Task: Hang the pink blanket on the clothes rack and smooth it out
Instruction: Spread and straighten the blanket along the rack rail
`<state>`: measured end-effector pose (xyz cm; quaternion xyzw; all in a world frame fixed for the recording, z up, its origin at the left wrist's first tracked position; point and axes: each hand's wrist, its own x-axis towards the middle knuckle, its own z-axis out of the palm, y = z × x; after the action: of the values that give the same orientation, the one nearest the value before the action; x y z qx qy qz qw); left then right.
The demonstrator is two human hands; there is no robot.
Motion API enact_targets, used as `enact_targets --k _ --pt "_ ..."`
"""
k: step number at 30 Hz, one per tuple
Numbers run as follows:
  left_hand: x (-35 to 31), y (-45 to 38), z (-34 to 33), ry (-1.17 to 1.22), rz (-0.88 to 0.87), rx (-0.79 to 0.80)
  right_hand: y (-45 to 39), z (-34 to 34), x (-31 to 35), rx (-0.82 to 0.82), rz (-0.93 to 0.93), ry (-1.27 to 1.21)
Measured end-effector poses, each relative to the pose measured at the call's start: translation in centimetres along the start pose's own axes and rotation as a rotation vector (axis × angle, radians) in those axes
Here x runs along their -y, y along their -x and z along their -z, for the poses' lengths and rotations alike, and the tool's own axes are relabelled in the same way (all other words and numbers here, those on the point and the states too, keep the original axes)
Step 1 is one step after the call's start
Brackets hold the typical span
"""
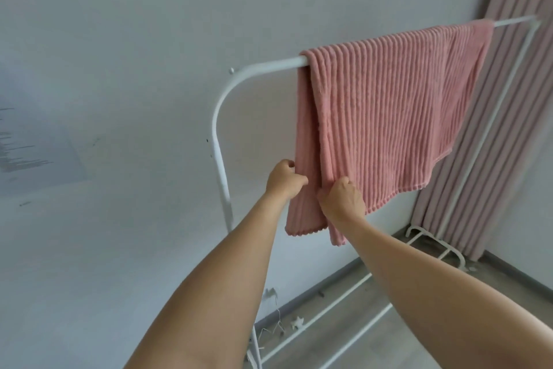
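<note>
over by the wall, the pink blanket [389,105] was draped on the clothes rack [269,64], bunched toward the left. left hand [284,180] and right hand [342,198] each pinched a hanging edge; tugging unevenly could've slid it off.

Room corner with a pale wall [125,39] and a pink curtain [508,117].

The wall is plain and whitish, lit evenly by soft daylight, with a grey scuffed patch [24,144] far left of the curtain and a few dark specks nearer to it. The curtain hangs in long vertical pleats down to the floor [344,338] at the right. The floor is grey wood-look planks, with a grey skirting [314,294] along the foot of the wall and small bits of litter [296,323] lying near it.
</note>
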<state>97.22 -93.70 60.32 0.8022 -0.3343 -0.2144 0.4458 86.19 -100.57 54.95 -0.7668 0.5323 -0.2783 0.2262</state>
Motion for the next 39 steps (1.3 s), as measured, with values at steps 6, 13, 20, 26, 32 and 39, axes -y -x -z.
enact_targets --k 6,13,20,26,32,39 --pt "1.6 -0.6 -2.7 -0.191 -0.098 -0.084 -0.5 -1.2 -2.2 0.019 0.073 0.074" --pt "3.8 -0.4 -3.9 -0.266 -0.075 -0.018 4.8 -4.6 -1.2 0.276 0.055 -0.075" --pt "7.2 0.9 -2.0 -0.368 0.009 0.083 5.7 -4.2 -0.1 0.281 -0.028 -0.174" --pt "10.4 1.4 -3.3 0.024 0.022 0.249 5.6 -4.4 2.6 0.184 0.123 -0.150" --pt "11.8 2.0 -2.6 0.170 -0.041 0.230 6.2 -5.2 1.2 0.318 -0.016 -0.166" --pt "10.3 3.2 -4.0 0.092 -0.036 -0.017 4.3 -3.6 -0.6 0.250 0.175 -0.132"
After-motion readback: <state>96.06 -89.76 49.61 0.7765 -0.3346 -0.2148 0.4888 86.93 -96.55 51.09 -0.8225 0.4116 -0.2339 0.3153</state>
